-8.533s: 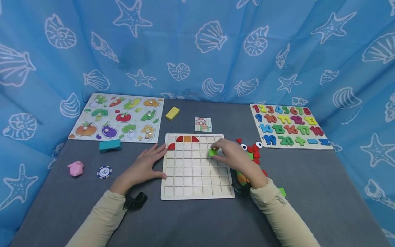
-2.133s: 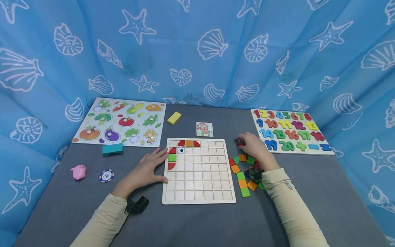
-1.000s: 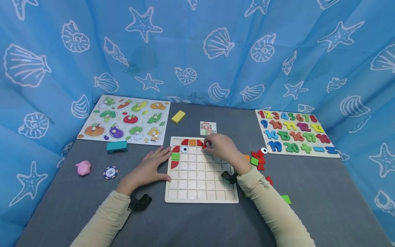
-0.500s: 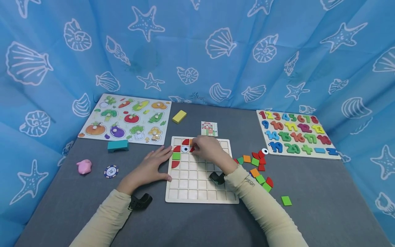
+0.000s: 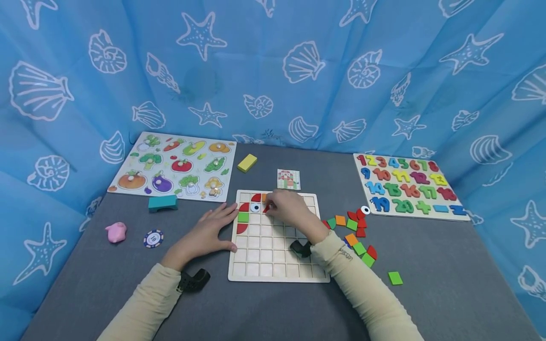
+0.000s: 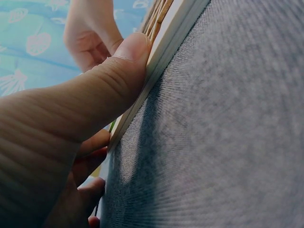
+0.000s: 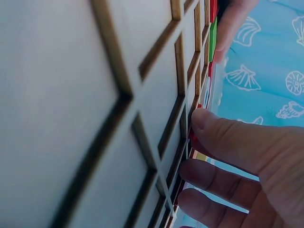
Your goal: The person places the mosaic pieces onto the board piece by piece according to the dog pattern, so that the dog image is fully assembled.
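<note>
My right hand [image 5: 289, 210] pinches a small red tile [image 5: 266, 208] over the upper part of the wooden grid board [image 5: 273, 255], just right of the round-eye tile [image 5: 255, 207]. In the right wrist view, the thumb and fingertips [image 7: 202, 118] are right at the grid, partly hiding the red tile. My left hand [image 5: 204, 232] rests at the board's left edge, fingers extended and thumb [image 6: 130, 52] against the rim. Along the board's left column sit a red curved tile, a green square tile [image 5: 243, 217] and another red curved tile [image 5: 241, 228]. Part of the top row is behind my right hand.
Loose red, green and orange tiles [image 5: 359, 248] lie right of the board. Behind it is a small pattern card [image 5: 288, 180]. A vegetable puzzle [image 5: 170, 166], yellow block [image 5: 247, 163], teal block [image 5: 163, 203], pink pig [image 5: 116, 232] and poker chip [image 5: 153, 238] are left; a number puzzle [image 5: 409, 184] is right.
A green tile, a red curved tile and the eye tile have been added to the board. My right hand went to the loose tiles, then carried a red one left over the board.
</note>
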Tool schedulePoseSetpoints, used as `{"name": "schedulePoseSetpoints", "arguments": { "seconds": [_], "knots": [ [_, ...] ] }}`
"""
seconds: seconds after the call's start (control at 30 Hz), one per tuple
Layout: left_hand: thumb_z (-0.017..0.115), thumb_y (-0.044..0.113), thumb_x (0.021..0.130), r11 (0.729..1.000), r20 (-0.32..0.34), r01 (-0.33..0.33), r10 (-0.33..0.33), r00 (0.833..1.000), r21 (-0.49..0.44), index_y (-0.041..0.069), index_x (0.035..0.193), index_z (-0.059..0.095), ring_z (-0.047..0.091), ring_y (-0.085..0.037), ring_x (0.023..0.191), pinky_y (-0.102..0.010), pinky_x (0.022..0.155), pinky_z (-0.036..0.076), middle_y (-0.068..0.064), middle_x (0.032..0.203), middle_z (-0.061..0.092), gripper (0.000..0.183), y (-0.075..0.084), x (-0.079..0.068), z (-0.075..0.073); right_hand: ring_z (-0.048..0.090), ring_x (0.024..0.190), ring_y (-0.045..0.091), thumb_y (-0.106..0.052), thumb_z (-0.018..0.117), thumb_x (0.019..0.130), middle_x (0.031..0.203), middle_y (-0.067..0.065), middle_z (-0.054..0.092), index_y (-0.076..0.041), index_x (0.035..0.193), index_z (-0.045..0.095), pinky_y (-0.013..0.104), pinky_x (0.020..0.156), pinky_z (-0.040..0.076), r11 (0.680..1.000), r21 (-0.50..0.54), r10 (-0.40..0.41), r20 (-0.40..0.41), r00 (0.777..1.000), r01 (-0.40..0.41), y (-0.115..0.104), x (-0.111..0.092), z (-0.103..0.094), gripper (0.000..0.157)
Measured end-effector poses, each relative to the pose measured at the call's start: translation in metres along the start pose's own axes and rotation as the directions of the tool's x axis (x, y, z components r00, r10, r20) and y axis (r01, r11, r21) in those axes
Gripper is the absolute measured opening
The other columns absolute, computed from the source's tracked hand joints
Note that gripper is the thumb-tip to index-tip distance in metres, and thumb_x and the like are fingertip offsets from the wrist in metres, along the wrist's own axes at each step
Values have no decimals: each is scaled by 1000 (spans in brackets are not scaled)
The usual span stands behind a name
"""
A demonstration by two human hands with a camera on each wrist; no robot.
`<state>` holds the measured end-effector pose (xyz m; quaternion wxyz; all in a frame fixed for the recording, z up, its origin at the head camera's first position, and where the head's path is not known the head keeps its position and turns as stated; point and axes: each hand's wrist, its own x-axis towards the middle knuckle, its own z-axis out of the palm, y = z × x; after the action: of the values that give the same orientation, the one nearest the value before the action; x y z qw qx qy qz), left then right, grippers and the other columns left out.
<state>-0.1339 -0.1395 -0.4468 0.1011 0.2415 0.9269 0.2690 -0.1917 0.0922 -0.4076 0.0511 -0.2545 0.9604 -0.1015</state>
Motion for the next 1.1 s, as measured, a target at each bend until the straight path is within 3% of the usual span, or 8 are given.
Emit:
{"name": "schedulePoseSetpoints", "arguments": {
  "seconds": [0.23, 0.37, 0.47, 0.6, 0.83, 0.93, 1.1],
  "knots": [
    [69, 56, 63, 1000, -5, -14, 14, 1000, 7, 16, 141, 27, 8, -25, 136, -54, 106, 8, 2, 148, 18, 97, -1, 0, 2, 46, 64, 9, -25, 69, 77, 75, -7, 56, -20, 89, 66, 24, 54, 38, 1000, 15, 3, -1, 1000, -3, 3, -6, -2, 13],
    [69, 56, 63, 1000, -9, -19, 19, 1000, 0, 16, 141, 27, 8, -26, 136, -54, 105, 8, 1, 148, 18, 97, -2, 0, 2, 48, 65, 9, -24, 67, 79, 77, -6, 57, -19, 93, 67, 26, 56, 40, 997, 53, 49, -28, 998, -48, 15, -18, -13, 15],
    [69, 56, 63, 1000, -10, -18, 18, 1000, 1, 16, 141, 27, 8, -25, 136, -54, 106, 8, 1, 148, 18, 97, -2, -1, 2, 48, 64, 12, -21, 68, 79, 77, -4, 57, -16, 95, 67, 26, 54, 40, 992, 52, 121, -57, 991, -119, 38, -33, -25, 18],
    [69, 57, 63, 1000, -6, -16, 16, 1000, -3, 16, 141, 27, 7, -26, 136, -54, 106, 8, 1, 148, 18, 98, -2, -1, 1, 49, 65, 16, -18, 68, 78, 81, 2, 56, -11, 100, 66, 28, 54, 41, 971, 23, 237, -68, 969, -236, 83, -59, -39, 22],
    [70, 53, 64, 999, -19, -31, 31, 999, -7, 16, 141, 27, 8, -25, 136, -52, 106, 9, 2, 148, 19, 96, -4, -2, 1, 52, 76, 26, -10, 64, 80, 91, 16, 59, -2, 104, 63, 40, 66, 47, 928, 17, 373, 20, 928, -373, 159, -107, -51, 25],
    [70, 54, 64, 999, -18, -36, 36, 999, -9, 16, 141, 27, 9, -26, 136, -53, 106, 9, 1, 148, 20, 96, -3, -2, 1, 52, 76, 26, -7, 63, 79, 92, 18, 59, -1, 101, 64, 41, 65, 47, 925, -7, 380, 40, 924, -380, 173, -118, -51, 23],
    [69, 55, 63, 999, -13, -35, 35, 999, -7, 17, 141, 26, 9, -26, 136, -54, 106, 9, 1, 148, 19, 97, -2, -1, 2, 51, 75, 27, -6, 64, 78, 92, 19, 58, -2, 99, 66, 41, 64, 47, 920, -36, 392, 28, 920, -391, 178, -123, -47, 21]
  ]
}}
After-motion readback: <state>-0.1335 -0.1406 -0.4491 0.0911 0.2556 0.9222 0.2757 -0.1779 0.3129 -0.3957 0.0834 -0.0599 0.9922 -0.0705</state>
